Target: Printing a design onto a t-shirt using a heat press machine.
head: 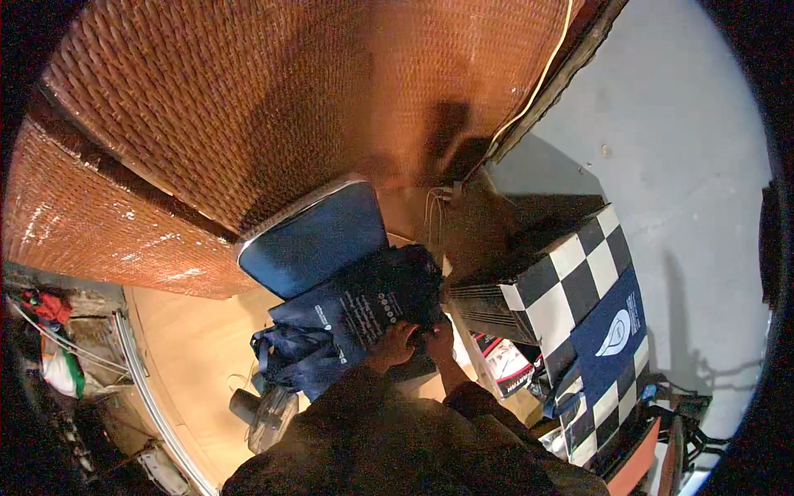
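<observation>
Side by side before me, my left hand [395, 345] and my right hand [441, 342] are closed on the near edge of a dark fabric bundle [417, 276]. Shadow hides its exact shape and some of my fingertips. Beside my left hand lies a navy fabric bag [356, 313] with pale printed writing. More navy bags with loose strap handles [291, 347] are heaped to its left. A flat blue rounded panel [316, 239] with a light rim stands behind the bags, against the woven surface.
A brown woven rattan-like surface [298, 93] rises ahead. On the right stands a black-and-white checkered cabinet [561, 291] with a navy printed bag [611, 338] on its side. Printed packaging [505, 363] lies between. A small fan [273, 415] sits at lower left; a cable [546, 74] hangs above.
</observation>
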Demonstrator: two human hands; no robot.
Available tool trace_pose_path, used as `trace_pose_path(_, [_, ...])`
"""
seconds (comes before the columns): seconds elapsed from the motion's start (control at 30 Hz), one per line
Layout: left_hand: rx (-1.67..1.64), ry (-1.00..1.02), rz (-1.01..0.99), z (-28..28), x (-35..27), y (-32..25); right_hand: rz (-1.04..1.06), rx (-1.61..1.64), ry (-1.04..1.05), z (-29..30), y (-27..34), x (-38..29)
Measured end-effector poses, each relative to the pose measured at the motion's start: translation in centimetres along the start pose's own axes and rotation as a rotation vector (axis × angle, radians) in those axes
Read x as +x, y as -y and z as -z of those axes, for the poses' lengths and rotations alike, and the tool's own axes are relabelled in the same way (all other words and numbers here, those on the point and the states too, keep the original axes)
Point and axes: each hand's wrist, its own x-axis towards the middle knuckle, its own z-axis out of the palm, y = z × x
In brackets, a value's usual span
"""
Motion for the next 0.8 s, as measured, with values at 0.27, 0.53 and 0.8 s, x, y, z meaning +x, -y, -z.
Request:
trace_pose_path(0.27, [-0.063, -0.22, -0.034, 1.4, -1.2, -1.9, -0.35, -0.131, 0.111, 4.6, 9.2, 1.9])
trace_pose_path(0.53, [0.081, -0.435, -0.217, 8.0, -1.8, -12.5, 0.102, -0.747, -0.027, 9.1, 9.9, 1.0])
trace_pose_path(0.8, [0.315, -0.476, -0.462, 10.8, -5.6, -23.3, 0.261, -0.488, -0.291, 22.0, 15.2, -3.5])
